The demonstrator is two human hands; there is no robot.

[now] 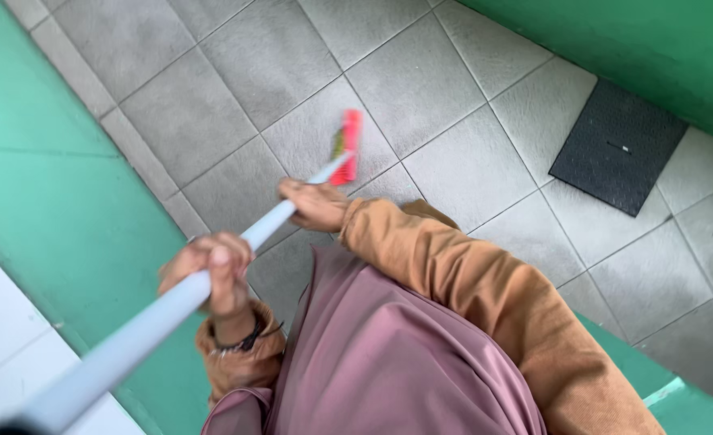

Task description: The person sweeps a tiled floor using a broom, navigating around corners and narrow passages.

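Two hands grip one long pale pole (163, 310): left hand (211, 270) closed round it nearer the body, right hand (315, 203) closed round it further down. Red brush head (347, 147), blurred, prob. on the grey tile floor (421, 89) — scrubbing/sweeping stroke in hand. Next push needs both grips firm. Dark drain cover (618, 147) sits well apart at right by the green wall (654, 40); nothing blocks.

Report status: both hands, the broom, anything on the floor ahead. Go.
Left hand shut on the pole near its top, right hand shut on it lower down. Broom head on the grey tile floor. Dark square floor hatch off to the side, clear of the head.
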